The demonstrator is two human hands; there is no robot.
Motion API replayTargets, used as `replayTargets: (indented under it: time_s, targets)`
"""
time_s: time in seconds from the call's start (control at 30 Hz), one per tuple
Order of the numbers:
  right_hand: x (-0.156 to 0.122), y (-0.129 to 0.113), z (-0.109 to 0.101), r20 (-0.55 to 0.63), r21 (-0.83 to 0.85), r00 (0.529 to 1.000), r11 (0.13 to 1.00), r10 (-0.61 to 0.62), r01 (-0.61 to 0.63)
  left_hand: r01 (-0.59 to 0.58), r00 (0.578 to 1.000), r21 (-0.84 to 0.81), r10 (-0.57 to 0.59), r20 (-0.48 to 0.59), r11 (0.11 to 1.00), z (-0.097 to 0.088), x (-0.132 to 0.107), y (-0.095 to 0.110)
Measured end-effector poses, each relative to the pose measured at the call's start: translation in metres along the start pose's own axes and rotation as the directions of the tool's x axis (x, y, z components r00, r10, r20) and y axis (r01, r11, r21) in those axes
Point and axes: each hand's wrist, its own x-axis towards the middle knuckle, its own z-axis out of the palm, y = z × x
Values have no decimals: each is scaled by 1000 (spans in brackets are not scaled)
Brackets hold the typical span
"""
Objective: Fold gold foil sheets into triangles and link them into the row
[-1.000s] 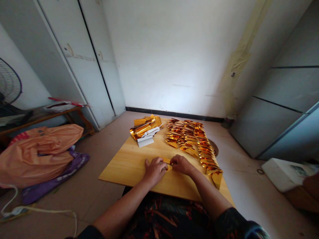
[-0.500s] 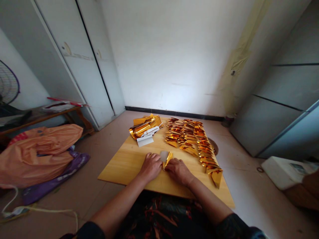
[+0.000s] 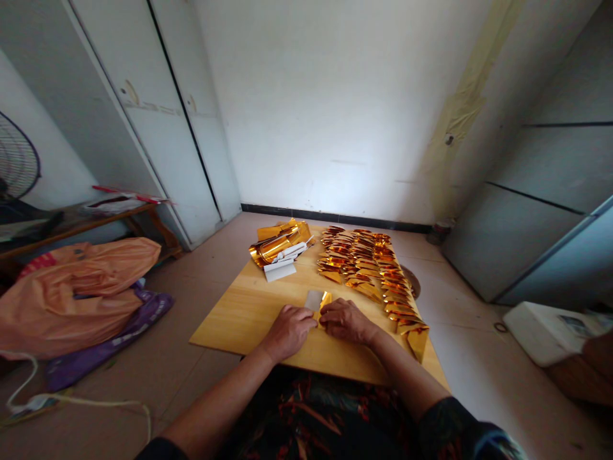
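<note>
Both hands rest close together on a wooden board (image 3: 239, 319) in front of me. My left hand (image 3: 287, 330) and my right hand (image 3: 345, 319) pinch a small piece of gold foil paper (image 3: 318, 299) between them, its silver back showing and one gold flap folded up. Rows of folded gold foil pieces (image 3: 368, 268) lie along the board's right side. A loose pile of unfolded gold foil sheets (image 3: 280, 245) with white paper strips sits at the far left of the board.
An orange plastic bag (image 3: 71, 291) over a purple one lies on the floor at left, with a white cord (image 3: 71, 402) nearer. A fan (image 3: 16, 163) and low wooden bench stand far left. A white box (image 3: 546, 332) sits on the floor at right. White cabinet doors and walls surround.
The foil piece lay flat under my fingers, then one end was lifted and folded up, showing its silver back. My hands shifted slightly away from me and back while staying together.
</note>
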Motion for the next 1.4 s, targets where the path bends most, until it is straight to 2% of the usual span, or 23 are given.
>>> replayTargets:
  time_s: [0.13, 0.3, 0.5, 0.7, 0.87, 1.07, 1.23, 1.4]
  targets:
    - [1, 3, 3, -15, 12, 1000, 1000, -2, 2, 50, 999, 16, -50, 11, 999, -2, -1, 6]
    - [1, 6, 9, -62, 11, 998, 1000, -11, 12, 113, 993, 71, -111, -37, 991, 4, 7, 12]
    - [5, 12, 16, -142, 81, 990, 996, -19, 31, 97, 990, 149, -80, -112, 984, 11, 9, 14]
    - [1, 10, 13, -126, 84, 991, 995, -44, 55, 96, 989, 169, -74, -131, 981, 13, 8, 13]
    - [5, 14, 24, -171, 68, 984, 997, 40, -28, 114, 989, 142, -98, -112, 983, 12, 7, 15]
    - [14, 6, 25, -174, 80, 969, 984, 173, -161, 52, 996, 80, -45, -79, 995, 9, -1, 10]
    - [21, -8, 17, -130, 129, 918, 924, 375, -359, 48, 999, 48, -46, -25, 998, 6, -6, 10]
    - [24, -14, 17, -122, 122, 883, 890, 453, -440, 75, 997, 56, -76, 30, 996, 5, -7, 13]
